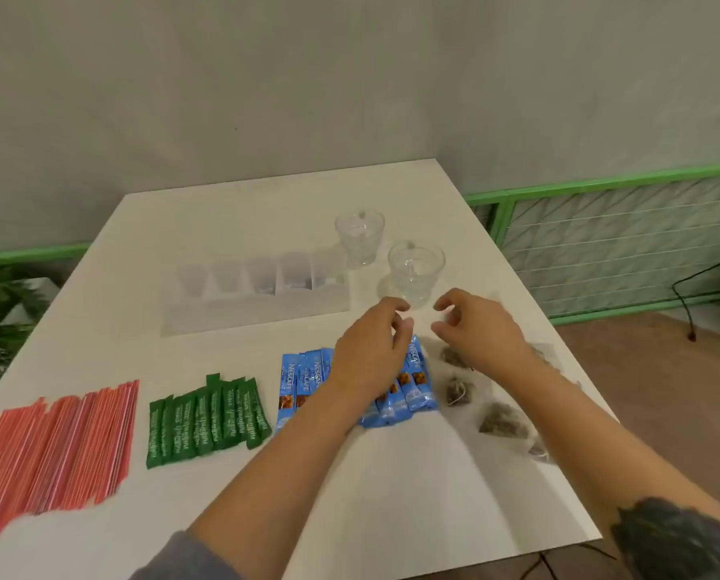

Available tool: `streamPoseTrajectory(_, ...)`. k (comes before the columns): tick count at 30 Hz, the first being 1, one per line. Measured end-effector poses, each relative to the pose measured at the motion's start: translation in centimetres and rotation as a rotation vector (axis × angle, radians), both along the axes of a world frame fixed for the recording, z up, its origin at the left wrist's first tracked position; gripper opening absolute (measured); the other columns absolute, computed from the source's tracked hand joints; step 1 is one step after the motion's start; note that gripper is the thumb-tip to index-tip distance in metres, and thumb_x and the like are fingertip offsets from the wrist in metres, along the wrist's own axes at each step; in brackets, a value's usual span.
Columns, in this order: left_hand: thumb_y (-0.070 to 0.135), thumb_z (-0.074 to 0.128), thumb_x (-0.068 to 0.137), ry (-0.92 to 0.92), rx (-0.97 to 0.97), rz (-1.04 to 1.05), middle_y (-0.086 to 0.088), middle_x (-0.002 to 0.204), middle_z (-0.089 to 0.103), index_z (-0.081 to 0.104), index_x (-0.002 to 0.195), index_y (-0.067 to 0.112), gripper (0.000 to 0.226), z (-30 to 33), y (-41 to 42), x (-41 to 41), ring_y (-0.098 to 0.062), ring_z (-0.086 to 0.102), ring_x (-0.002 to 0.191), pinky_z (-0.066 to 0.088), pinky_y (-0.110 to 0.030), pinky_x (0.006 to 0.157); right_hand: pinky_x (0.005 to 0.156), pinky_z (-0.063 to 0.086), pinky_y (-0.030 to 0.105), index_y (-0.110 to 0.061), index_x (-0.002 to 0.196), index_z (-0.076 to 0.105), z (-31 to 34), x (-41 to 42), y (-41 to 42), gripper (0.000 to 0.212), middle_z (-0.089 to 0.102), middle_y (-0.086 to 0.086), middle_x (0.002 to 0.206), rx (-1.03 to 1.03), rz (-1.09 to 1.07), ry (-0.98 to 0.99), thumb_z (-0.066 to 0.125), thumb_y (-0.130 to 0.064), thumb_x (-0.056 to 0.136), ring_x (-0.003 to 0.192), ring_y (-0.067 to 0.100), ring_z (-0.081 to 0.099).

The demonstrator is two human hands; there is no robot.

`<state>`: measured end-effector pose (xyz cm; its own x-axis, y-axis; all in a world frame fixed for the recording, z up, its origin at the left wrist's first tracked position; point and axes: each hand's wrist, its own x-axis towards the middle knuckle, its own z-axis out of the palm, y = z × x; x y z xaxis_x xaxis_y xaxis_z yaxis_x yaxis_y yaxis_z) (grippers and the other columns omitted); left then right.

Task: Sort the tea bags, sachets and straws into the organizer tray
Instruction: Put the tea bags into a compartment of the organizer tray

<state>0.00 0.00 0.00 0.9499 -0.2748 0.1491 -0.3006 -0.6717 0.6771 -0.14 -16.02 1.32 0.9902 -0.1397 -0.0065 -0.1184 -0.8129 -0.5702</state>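
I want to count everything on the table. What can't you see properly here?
- Blue sachets: head view, the left hand covers the middle ones.
- Tea bags: right forearm hides some.
- Organizer tray: clear and blurred; contents uncertain.
- Red straws: cut off by left edge.

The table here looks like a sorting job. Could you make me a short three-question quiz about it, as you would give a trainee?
1. True or false: the clear organizer tray already holds the red straws.
2. Which group lies directly under the left hand? A) green sachets B) blue sachets C) tea bags
3. How many clear glass cups stand beyond the hands, on the far right of the table?

Key
1. False: the straws lie in a pile on the table, near its left edge.
2. B: the blue sachets; the right hand hovers over the tea bags, fingers loosely curled.
3. Two.
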Motion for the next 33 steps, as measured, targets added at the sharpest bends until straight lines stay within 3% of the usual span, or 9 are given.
streamPoseTrajectory(5, 0.040, 0.048, 0.091, -0.022, 0.100, -0.086, 0.012, 0.098, 0.062, 0.059, 0.109, 0.024, 0.025, -1.5, -1.3, -1.3, -0.010, 0.054, 0.093, 0.043, -0.026, 0.079, 0.082, 0.048, 0.032, -0.028, 0.111, 0.060, -1.5, -0.1, -1.0, 0.029, 0.063, -0.003, 0.112, -0.225, 0.021, 0.115, 0.064, -0.034, 0.082, 0.101, 0.019, 0.060)
streamPoseTrajectory(10, 0.064, 0.045, 0.068, -0.165, 0.212, -0.170, 0.009, 0.086, 0.062, 0.064, 0.094, 0.026, 0.050, -2.8, -2.6, -2.1, -0.011, 0.048, 0.082, 0.033, -0.024, 0.070, 0.075, 0.043, 0.029, -0.029, 0.104, 0.064, -2.2, -0.3, -1.4, 0.025, 0.056, -0.003, 0.113, -0.275, 0.031, 0.070, 0.065, -0.033, 0.080, 0.100, 0.019, 0.058)
streamPoseTrajectory(13, 0.070, 0.045, 0.065, -0.170, 0.271, -0.205, 0.008, 0.088, 0.063, 0.066, 0.093, 0.028, 0.055, -3.2, -3.1, -2.4, -0.017, 0.051, 0.089, 0.041, -0.032, 0.077, 0.074, 0.041, 0.028, -0.030, 0.099, 0.068, -1.9, -0.6, -1.5, 0.018, 0.057, -0.003, 0.111, -0.346, 0.058, 0.090, 0.064, -0.029, 0.081, 0.101, 0.018, 0.057)
streamPoseTrajectory(16, 0.067, 0.046, 0.070, -0.179, 0.330, -0.239, 0.006, 0.085, 0.065, 0.067, 0.089, 0.026, 0.050, -3.2, -3.5, -2.7, -0.021, 0.052, 0.086, 0.041, -0.034, 0.074, 0.072, 0.041, 0.026, -0.032, 0.097, 0.069, -1.8, -0.6, -1.5, 0.020, 0.064, -0.003, 0.105, -0.367, 0.066, 0.142, 0.063, -0.022, 0.081, 0.100, 0.018, 0.059)
streamPoseTrajectory(20, 0.055, 0.051, 0.080, -0.206, 0.294, -0.225, 0.003, 0.078, 0.067, 0.068, 0.083, 0.022, 0.037, -3.3, -4.0, -3.0, -0.023, 0.053, 0.079, 0.032, -0.031, 0.069, 0.075, 0.041, 0.027, -0.030, 0.115, 0.061, -1.9, -0.6, -1.5, 0.032, 0.064, 0.002, 0.109, -0.394, 0.078, 0.170, 0.057, -0.017, 0.086, 0.103, 0.020, 0.058)
streamPoseTrajectory(24, 0.042, 0.059, 0.085, -0.196, 0.258, -0.214, 0.005, 0.082, 0.069, 0.071, 0.087, 0.024, 0.022, -3.4, -4.3, -3.3, -0.019, 0.049, 0.078, 0.037, -0.033, 0.072, 0.070, 0.044, 0.026, -0.029, 0.104, 0.068, -1.7, -0.5, -1.2, 0.024, 0.068, 0.001, 0.099, -0.443, 0.104, 0.198, 0.057, -0.018, 0.085, 0.093, 0.021, 0.062)
streamPoseTrajectory(27, 0.035, 0.057, 0.087, -0.192, 0.234, -0.210, 0.005, 0.084, 0.068, 0.070, 0.092, 0.024, 0.018, -3.3, -4.3, -3.4, -0.016, 0.045, 0.075, 0.037, -0.033, 0.071, 0.068, 0.045, 0.026, -0.028, 0.094, 0.071, -1.4, -0.5, -1.5, 0.019, 0.067, 0.000, 0.091, -0.406, 0.114, 0.197, 0.057, -0.020, 0.084, 0.089, 0.020, 0.062)
streamPoseTrajectory(30, 0.034, 0.055, 0.087, -0.205, 0.209, -0.190, 0.002, 0.080, 0.068, 0.070, 0.089, 0.021, 0.020, -2.8, -4.2, -3.2, -0.022, 0.053, 0.076, 0.039, -0.034, 0.068, 0.067, 0.044, 0.027, -0.026, 0.084, 0.068, -0.4, -0.3, -2.1, 0.010, 0.065, -0.001, 0.083, -0.304, 0.098, 0.187, 0.060, -0.020, 0.082, 0.085, 0.021, 0.063)
streamPoseTrajectory(33, 0.040, 0.047, 0.086, -0.246, 0.161, -0.160, 0.004, 0.079, 0.067, 0.068, 0.085, 0.020, 0.029, -2.0, -3.8, -2.7, -0.021, 0.052, 0.075, 0.039, -0.032, 0.065, 0.062, 0.043, 0.025, -0.022, 0.079, 0.064, 1.2, 0.1, -2.7, 0.006, 0.064, -0.001, 0.075, -0.111, 0.080, 0.169, 0.064, -0.019, 0.084, 0.067, 0.016, 0.057)
